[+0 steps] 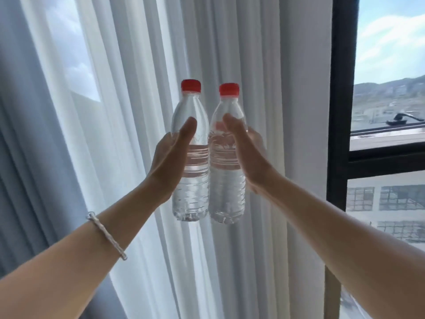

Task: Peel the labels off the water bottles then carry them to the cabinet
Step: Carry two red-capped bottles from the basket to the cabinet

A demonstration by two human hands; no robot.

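Note:
Two clear water bottles with red caps are held upright, side by side and touching, in front of a sheer white curtain. My left hand [169,160] grips the left bottle [190,199] around its middle, thumb lying across the front. My right hand [247,153] grips the right bottle [226,199] the same way. Both bottles show bare ribbed plastic with no label on them. My fingers are hidden behind the bottles.
The white curtain [264,77] fills the background, with grey drapes [27,157] at the left. A black window frame [340,111] stands at the right, with buildings and hills outside. A bracelet [107,234] circles my left wrist.

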